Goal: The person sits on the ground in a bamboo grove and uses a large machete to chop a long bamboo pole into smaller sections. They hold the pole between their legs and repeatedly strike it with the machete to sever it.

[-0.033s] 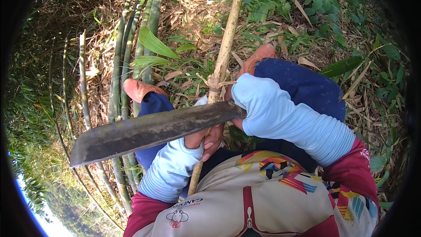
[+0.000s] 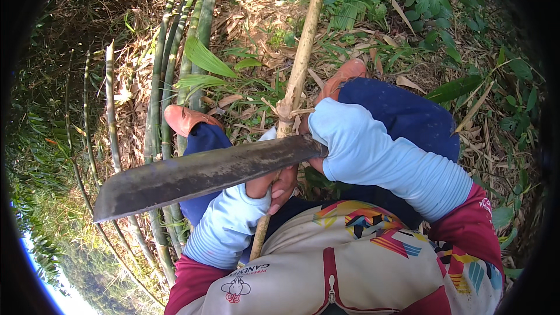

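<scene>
A wide, dark-bladed machete (image 2: 198, 178) lies across my front, its broad tip toward the left. My right hand (image 2: 328, 131), in a light blue fingerless covering, is closed at the machete's handle end; the handle itself is hidden. My left hand (image 2: 283, 189), covered the same way, is wrapped around a thin, pale brown bamboo pole (image 2: 304, 46) below the blade. The pole slants from my lap up to the far edge. A knobbly node (image 2: 284, 108) with short side twigs stands just beyond the blade. The blade hides part of my left hand and the pole.
Several green bamboo stems (image 2: 156, 99) rise close by on the left. My orange-brown shoes (image 2: 185, 120) rest on ground strewn with dry leaves (image 2: 256, 17). A broad green leaf (image 2: 205, 58) sticks out beside the stems. Low leafy plants (image 2: 431, 9) grow at the far right.
</scene>
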The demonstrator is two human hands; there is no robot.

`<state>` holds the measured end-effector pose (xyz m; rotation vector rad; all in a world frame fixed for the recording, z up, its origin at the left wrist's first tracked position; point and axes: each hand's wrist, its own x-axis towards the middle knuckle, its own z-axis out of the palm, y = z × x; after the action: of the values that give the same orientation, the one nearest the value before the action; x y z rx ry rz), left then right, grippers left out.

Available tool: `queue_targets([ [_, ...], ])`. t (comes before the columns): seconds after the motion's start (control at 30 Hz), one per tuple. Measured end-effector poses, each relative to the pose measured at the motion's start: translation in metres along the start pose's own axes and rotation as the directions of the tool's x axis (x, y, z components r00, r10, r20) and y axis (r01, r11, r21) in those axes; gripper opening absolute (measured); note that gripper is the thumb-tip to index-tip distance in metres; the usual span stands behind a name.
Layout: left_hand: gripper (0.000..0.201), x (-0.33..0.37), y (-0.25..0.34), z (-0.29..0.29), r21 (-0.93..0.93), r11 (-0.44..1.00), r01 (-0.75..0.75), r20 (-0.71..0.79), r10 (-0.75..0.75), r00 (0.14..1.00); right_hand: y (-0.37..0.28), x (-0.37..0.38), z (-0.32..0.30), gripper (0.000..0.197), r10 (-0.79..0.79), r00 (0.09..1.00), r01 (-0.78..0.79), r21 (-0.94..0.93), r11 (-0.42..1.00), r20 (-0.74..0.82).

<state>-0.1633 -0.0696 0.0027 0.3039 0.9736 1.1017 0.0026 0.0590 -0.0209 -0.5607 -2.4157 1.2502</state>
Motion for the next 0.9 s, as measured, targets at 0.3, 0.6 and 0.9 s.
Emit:
queue_targets([
  [0.3,0.033,-0.001,-0.004,-0.017,0.150,0.985,0.080,0.041,-0.087,0.995,0.002,-0.002,0.004,0.031,0.083,0.995,-0.084,0.024,0.996,0.048],
  [0.6,0.047,0.002,0.010,-0.001,0.824,0.527,-0.210,0.076,0.264,0.962,0.010,-0.004,0.006,0.030,0.242,0.966,-0.253,0.131,0.959,0.093],
  [0.9,0.031,0.000,0.007,0.003,0.424,0.905,0.031,-0.125,0.025,0.992,0.027,-0.004,0.018,0.028,0.160,0.986,-0.156,0.072,0.985,-0.056],
])
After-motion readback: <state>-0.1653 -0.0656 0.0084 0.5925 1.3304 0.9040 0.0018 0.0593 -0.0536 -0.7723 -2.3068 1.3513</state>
